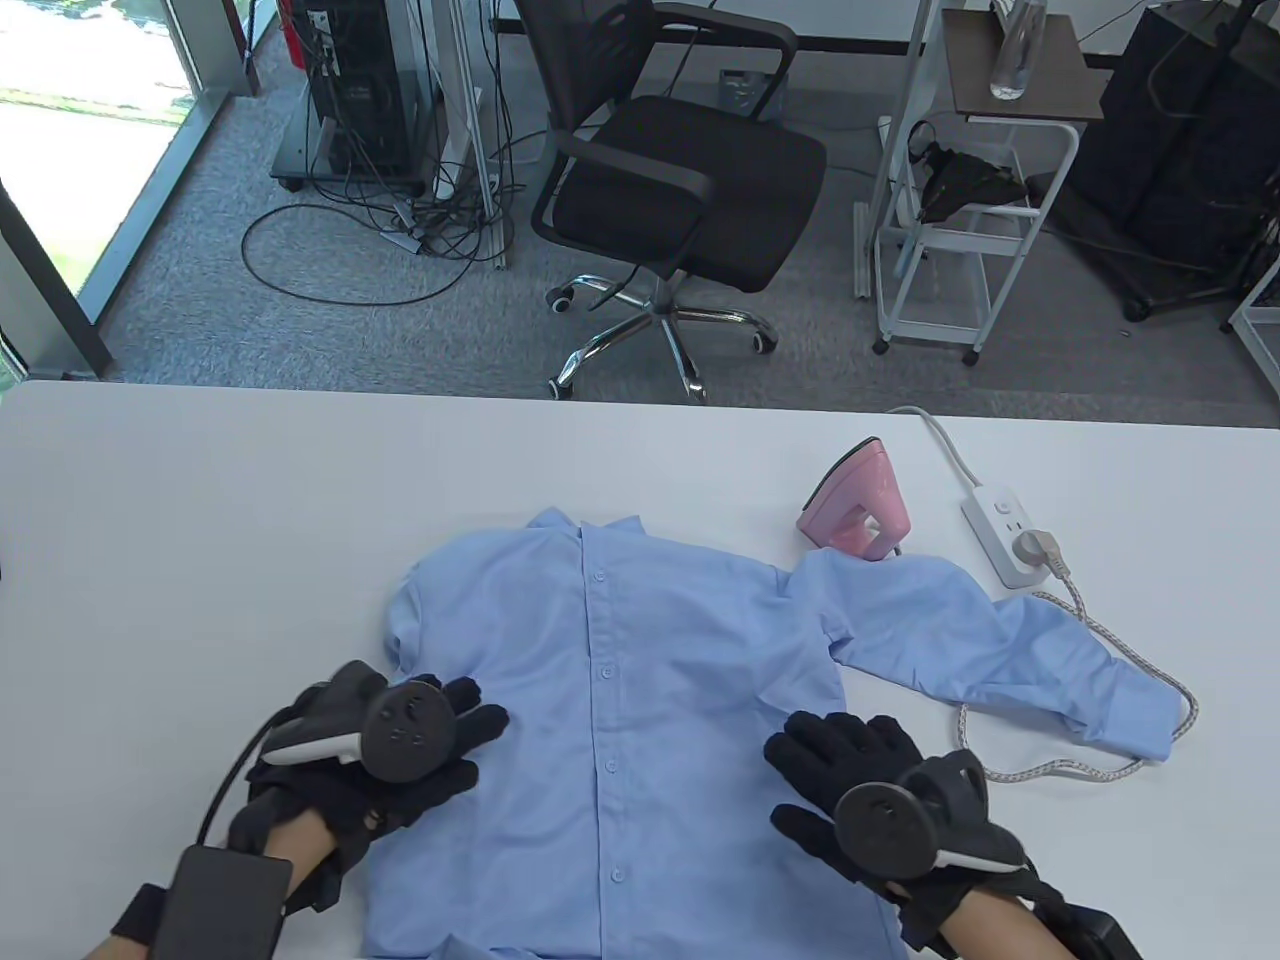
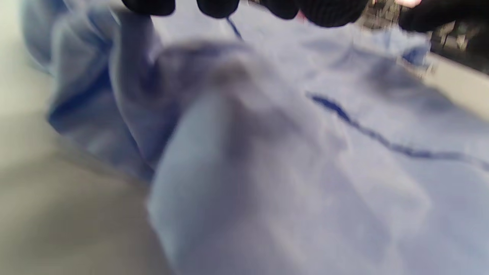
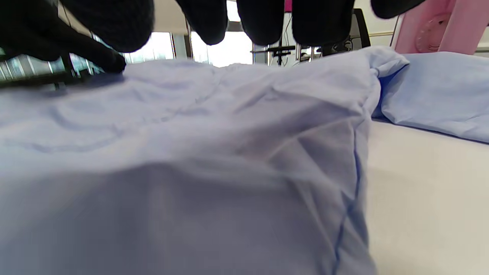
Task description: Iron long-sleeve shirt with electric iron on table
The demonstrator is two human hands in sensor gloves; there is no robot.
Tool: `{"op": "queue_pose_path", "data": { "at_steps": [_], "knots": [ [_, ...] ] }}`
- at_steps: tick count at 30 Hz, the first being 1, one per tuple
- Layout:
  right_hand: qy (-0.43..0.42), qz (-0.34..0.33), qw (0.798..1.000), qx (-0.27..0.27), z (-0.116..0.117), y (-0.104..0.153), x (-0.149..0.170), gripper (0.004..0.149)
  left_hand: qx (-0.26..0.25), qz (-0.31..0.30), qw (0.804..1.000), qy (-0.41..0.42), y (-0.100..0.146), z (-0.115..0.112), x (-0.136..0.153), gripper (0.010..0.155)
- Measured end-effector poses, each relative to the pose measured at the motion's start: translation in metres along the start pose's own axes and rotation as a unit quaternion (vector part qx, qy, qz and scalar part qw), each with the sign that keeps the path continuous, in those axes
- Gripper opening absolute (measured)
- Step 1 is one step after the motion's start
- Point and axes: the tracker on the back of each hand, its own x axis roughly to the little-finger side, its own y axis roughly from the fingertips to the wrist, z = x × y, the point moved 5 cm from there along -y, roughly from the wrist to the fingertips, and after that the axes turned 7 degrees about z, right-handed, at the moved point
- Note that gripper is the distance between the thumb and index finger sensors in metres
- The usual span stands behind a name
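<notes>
A light blue long-sleeve shirt (image 1: 640, 680) lies buttoned, front up, on the white table (image 1: 200, 520), collar toward the far side. One sleeve (image 1: 1000, 640) stretches out to the right. My left hand (image 1: 400, 740) rests flat, fingers spread, on the shirt's left side. My right hand (image 1: 850, 770) rests flat, fingers spread, on its right side. The shirt fills the left wrist view (image 2: 305, 152), blurred, and the right wrist view (image 3: 191, 152). A pink electric iron (image 1: 855, 500) stands upright behind the right shoulder, apart from both hands; it shows in the right wrist view (image 3: 439, 30).
A white power strip (image 1: 1005, 535) lies right of the iron, with a plug in it. A braided cord (image 1: 1120, 650) loops around the right sleeve's cuff. A black office chair (image 1: 680, 190) and a white cart (image 1: 960, 220) stand beyond the table's far edge.
</notes>
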Motion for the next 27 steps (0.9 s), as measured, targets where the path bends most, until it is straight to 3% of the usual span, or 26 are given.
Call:
{"op": "queue_pose_path", "data": {
  "at_steps": [1,3,4,6,8,9,10,12,13,15,17,21,24,25,27],
  "knots": [
    [0.039,0.012,0.997,-0.061,0.018,-0.007,-0.005,0.076,0.068,0.023,0.997,-0.013,-0.016,-0.017,-0.002,0.078],
    [0.078,0.035,0.985,-0.149,0.045,-0.015,-0.005,0.083,0.151,0.086,0.984,-0.046,-0.040,-0.037,0.008,0.085],
    [0.079,0.043,0.981,-0.169,0.053,-0.020,-0.002,0.084,0.165,0.112,0.978,-0.068,-0.051,-0.040,0.017,0.088],
    [0.066,0.083,0.978,-0.182,0.071,-0.038,0.016,0.082,0.094,0.168,0.972,-0.132,-0.080,-0.021,0.041,0.085],
    [0.001,0.127,0.980,-0.153,0.072,-0.057,0.038,0.078,-0.001,0.246,0.958,-0.146,-0.094,0.009,0.060,0.080],
    [-0.024,0.135,0.981,-0.139,0.071,-0.063,0.043,0.078,-0.003,0.267,0.952,-0.147,-0.095,0.014,0.062,0.081],
    [-0.043,0.148,0.978,-0.139,0.070,-0.068,0.049,0.077,-0.008,0.251,0.957,-0.147,-0.094,0.019,0.056,0.080],
    [-0.027,0.159,0.973,-0.167,0.072,-0.070,0.055,0.078,-0.051,0.153,0.979,-0.128,-0.086,0.023,0.031,0.084],
    [-0.018,0.154,0.973,-0.168,0.072,-0.070,0.055,0.078,-0.065,0.066,0.989,-0.114,-0.074,0.019,0.007,0.083],
    [-0.018,0.149,0.978,-0.144,0.073,-0.069,0.054,0.078,-0.034,-0.042,0.989,-0.139,-0.048,0.000,-0.029,0.077],
    [-0.016,0.143,0.979,-0.145,0.077,-0.067,0.053,0.077,-0.042,-0.096,0.980,-0.168,-0.019,-0.019,-0.055,0.070],
    [-0.020,0.145,0.977,-0.157,0.079,-0.066,0.052,0.077,0.066,-0.135,0.977,-0.150,0.020,-0.044,-0.085,0.042],
    [-0.016,0.147,0.976,-0.158,0.080,-0.066,0.053,0.077,0.223,-0.143,0.963,-0.044,0.041,-0.052,-0.097,0.041],
    [-0.017,0.147,0.976,-0.159,0.080,-0.066,0.053,0.077,0.246,-0.170,0.954,0.014,0.043,-0.047,-0.100,0.042],
    [-0.020,0.145,0.976,-0.159,0.080,-0.066,0.052,0.076,0.226,-0.188,0.952,0.085,0.037,-0.029,-0.094,0.045]
  ]
}}
